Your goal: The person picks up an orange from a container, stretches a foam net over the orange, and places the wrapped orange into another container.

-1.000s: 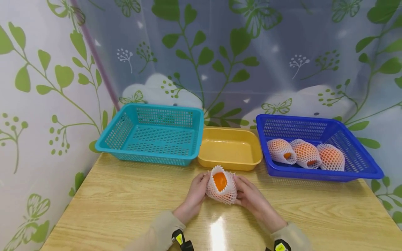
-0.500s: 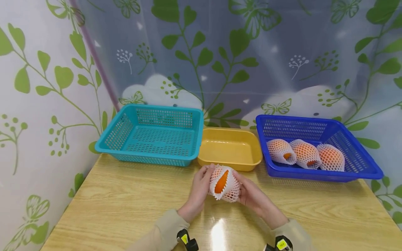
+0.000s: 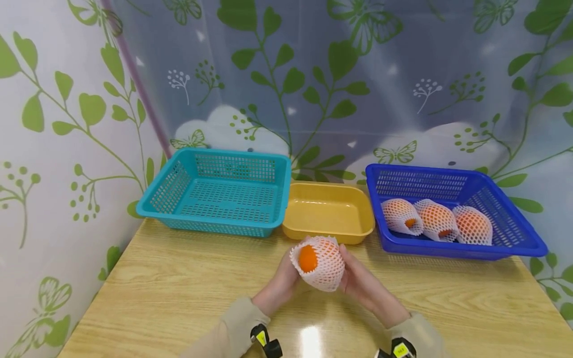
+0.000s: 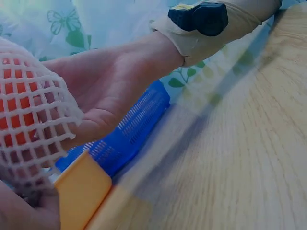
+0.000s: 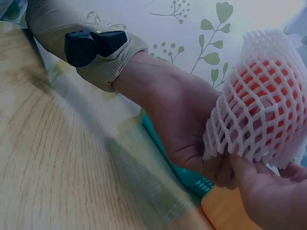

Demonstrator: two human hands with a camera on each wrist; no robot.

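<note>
Both hands hold an orange fruit in a white foam net (image 3: 329, 266) above the table, in front of the yellow tray. The left hand (image 3: 282, 281) grips its left side, with the fingers mostly hidden behind it. On the other side the right hand (image 3: 364, 283) holds it with the thumb near the top. The net's open end faces left and toward me, baring orange skin. In the right wrist view, fingers of the right hand (image 5: 268, 194) curl under the net's lower edge, close to the left hand (image 5: 180, 112).
A yellow tray (image 3: 329, 236) stands just beyond the hands, between a teal basket (image 3: 215, 226) at left and a blue basket (image 3: 461, 249) at right. Several netted fruits (image 3: 435, 220) lie in the blue basket. Patterned cloth (image 3: 286, 84) hangs behind the wooden table (image 3: 179, 288).
The netted fruit has turned in the hands: its opening faced up, then narrowed to a slanted slit, and now faces left as a round gap. The left fingers have slipped behind it.
</note>
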